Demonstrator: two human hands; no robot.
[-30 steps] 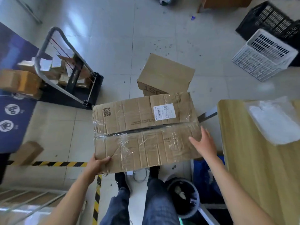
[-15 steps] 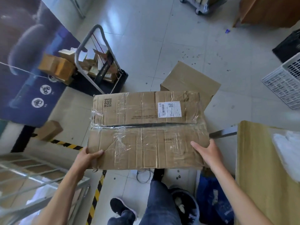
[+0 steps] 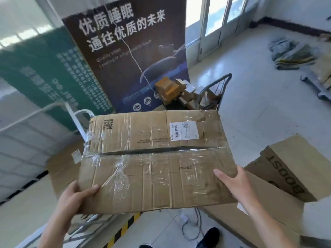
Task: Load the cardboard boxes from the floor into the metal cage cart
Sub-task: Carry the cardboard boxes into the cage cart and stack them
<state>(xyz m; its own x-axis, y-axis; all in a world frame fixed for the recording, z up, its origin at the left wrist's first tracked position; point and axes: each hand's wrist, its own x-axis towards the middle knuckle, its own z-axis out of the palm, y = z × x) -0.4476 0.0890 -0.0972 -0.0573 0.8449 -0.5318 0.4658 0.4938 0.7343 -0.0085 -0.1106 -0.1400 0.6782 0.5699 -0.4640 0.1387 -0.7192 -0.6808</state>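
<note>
L hand [image 3: 75, 196] gripped near-left corner of the taped cardboard box [image 3: 157, 161], thumb laid on top face, other fingers wrapped under the edge, out of sight. R hand [image 3: 236, 181] pressed flat vs. the right side near the front corner, thumb on top and spread from the rest; fingers below not visible. Box was airborne, held level-ish at chest height, top seam gaping w/ loose clear tape.

Risks, judged:
- Grip was only at the two near corners; far end unsupported. Box could tip fwd or slip if contents are heavy.
- Slick tape under L thumb = poor friction.
- Open seam: flaps could spring if squeezed hard.
- Cable [image 3: 193, 228] on floor near the shoe [image 3: 208, 237], plus striped floor tape [image 3: 123, 228]; trip hazard, box blocked view down.
- 2nd box marked BOOST [image 3: 286, 172] just beside on the right; could catch the elbow on a turn.

White metal cage cart [image 3: 32, 140] stood to the left, blurred; top rail looked about level w/ box, so box might clip the rail. Further back: hand trolley [image 3: 215, 90] w/ small cartons, banner [image 3: 129, 51] behind.
</note>
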